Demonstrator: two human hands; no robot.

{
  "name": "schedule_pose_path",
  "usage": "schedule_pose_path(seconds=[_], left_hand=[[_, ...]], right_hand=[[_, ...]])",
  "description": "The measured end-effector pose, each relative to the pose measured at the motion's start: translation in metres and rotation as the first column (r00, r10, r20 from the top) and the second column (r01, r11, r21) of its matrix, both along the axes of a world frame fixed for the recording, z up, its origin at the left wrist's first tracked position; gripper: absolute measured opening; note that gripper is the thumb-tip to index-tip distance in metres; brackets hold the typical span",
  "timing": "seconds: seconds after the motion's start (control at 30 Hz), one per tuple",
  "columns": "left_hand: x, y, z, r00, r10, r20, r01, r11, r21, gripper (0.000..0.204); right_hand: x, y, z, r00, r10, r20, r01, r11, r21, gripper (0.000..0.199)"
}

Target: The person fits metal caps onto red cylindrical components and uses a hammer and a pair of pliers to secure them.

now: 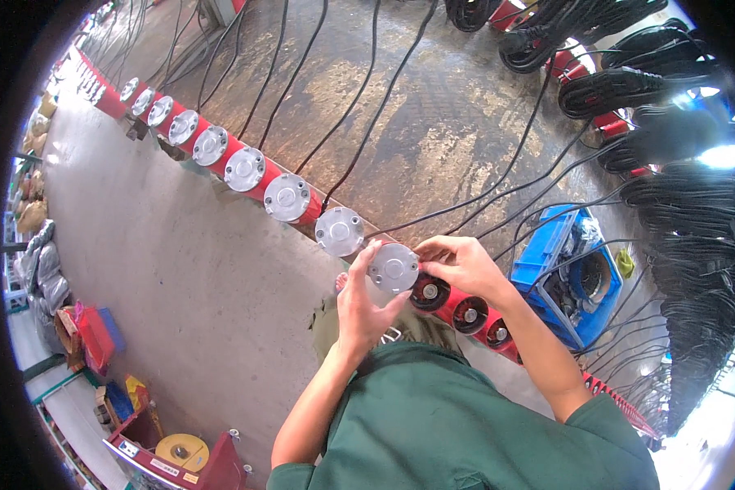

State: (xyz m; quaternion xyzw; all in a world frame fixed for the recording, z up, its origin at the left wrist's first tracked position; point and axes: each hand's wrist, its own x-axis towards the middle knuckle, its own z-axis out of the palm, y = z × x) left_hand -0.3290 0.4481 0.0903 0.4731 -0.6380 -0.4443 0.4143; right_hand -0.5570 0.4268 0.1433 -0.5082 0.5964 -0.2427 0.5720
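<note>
A round silver end cover (pixel 394 268) sits at the end of a red cylindrical housing in front of me. My left hand (pixel 357 306) is curved round its left side, with the thumb at the lower edge and the fingers at the upper left. At the cover's right edge, the fingers of my right hand (pixel 465 265) are pinched together; whatever is between them is too small to make out. Right beside it is an uncovered red housing (pixel 430 291), its dark inside showing a metal shaft. Up and to the left stands a covered housing (pixel 340 231).
More covered housings (pixel 245 169) run in a row to the far left, and open ones (pixel 470 314) continue right. Black cables (pixel 376 82) cross the worn brown surface. A blue crate (pixel 539 253) of parts and coiled cables (pixel 686 196) are at right. A red cart (pixel 143 429) stands lower left.
</note>
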Motion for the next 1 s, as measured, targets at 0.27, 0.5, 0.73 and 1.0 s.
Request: schedule_pose_path(seconds=[0.27,0.5,0.73,1.0], left_hand=[[-0.003,0.000,0.002,1.000,0.023,-0.020,-0.023,1.000,-0.005,0.090],[-0.004,0.002,-0.007,0.990,0.006,-0.138,-0.006,1.000,0.004,0.085],[-0.002,0.001,-0.008,0.994,0.010,-0.109,-0.010,1.000,0.009,0.079],[0.001,-0.005,0.000,1.000,-0.009,-0.021,0.007,0.998,-0.065,0.064]], right_hand=[[0.002,0.002,-0.011,1.000,-0.001,-0.023,0.002,1.000,0.023,0.035],[0.001,0.004,-0.018,1.000,-0.008,0.008,0.008,1.000,0.009,0.035],[0.004,0.003,-0.020,0.999,-0.037,-0.008,0.037,0.999,0.023,0.033],[0.003,0.006,-0.031,0.998,-0.058,0.036,0.057,0.998,0.041,0.034]])
